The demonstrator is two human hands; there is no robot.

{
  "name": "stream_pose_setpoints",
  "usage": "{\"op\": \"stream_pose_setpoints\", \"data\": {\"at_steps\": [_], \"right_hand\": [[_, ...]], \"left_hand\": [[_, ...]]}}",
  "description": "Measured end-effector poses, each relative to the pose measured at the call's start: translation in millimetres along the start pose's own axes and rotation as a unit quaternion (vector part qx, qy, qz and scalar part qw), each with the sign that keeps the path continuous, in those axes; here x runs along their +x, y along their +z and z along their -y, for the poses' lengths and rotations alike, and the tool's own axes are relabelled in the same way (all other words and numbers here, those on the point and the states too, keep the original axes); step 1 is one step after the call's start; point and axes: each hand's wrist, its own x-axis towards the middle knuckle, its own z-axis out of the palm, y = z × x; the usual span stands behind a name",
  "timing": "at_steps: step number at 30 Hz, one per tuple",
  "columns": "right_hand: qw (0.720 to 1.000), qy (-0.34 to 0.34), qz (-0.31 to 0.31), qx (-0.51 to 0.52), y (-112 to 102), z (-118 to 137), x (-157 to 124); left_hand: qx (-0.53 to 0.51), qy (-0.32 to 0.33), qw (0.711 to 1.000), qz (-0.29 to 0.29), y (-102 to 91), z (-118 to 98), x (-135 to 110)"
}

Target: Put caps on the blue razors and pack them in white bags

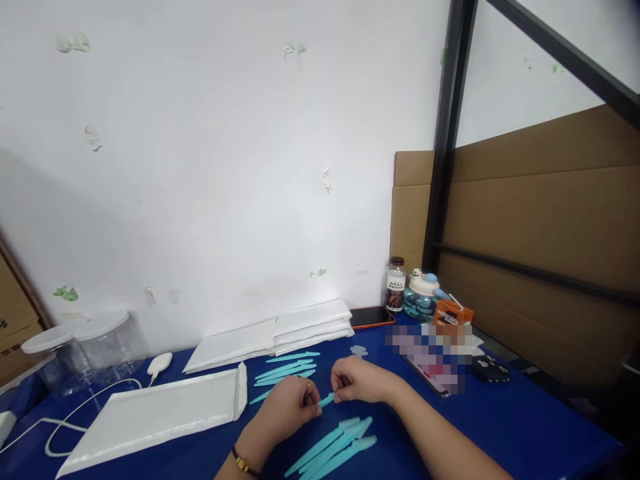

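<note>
My left hand (287,407) and my right hand (361,380) meet over the blue table (525,420), both pinched on one short teal plastic stick (327,400) held between them. A ring shows on my left hand and a bracelet on that wrist. Several teal sticks (287,370) lie in a loose group just beyond my hands. Another bunch of teal sticks (335,445) lies in front of them, near the table's front edge. A white padded envelope (155,413) lies flat to the left of my left hand.
A stack of white envelopes (280,333) lies against the wall. Two clear lidded jars (85,353) and a white cable with a plug (159,363) are at left. A phone (371,317), a bottle (395,285), a blue-filled jar (421,297) and an orange box (453,313) stand at back right. Cardboard panels rise on the right.
</note>
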Motion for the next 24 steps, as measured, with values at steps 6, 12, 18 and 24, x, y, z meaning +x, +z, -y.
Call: {"op": "stream_pose_setpoints", "data": {"at_steps": [6, 12, 18, 24], "right_hand": [[0.991, 0.06, -0.113, 0.042, -18.3, -22.7, -3.3], [0.974, 0.084, -0.209, -0.024, -37.9, -29.0, -12.4], [0.998, -0.026, 0.059, 0.003, -22.7, 0.1, -13.5], [0.995, -0.018, 0.073, -0.073, -4.4, 3.8, -6.6]], "left_hand": [[0.097, -0.041, 0.989, -0.104, -19.8, 19.6, 5.1], [0.118, -0.071, 0.975, -0.175, -30.9, 32.4, 3.7], [0.002, -0.014, 0.998, -0.058, -14.7, 3.7, -3.8], [-0.009, 0.009, 1.0, 0.019, 7.5, -6.2, -5.4]]}}
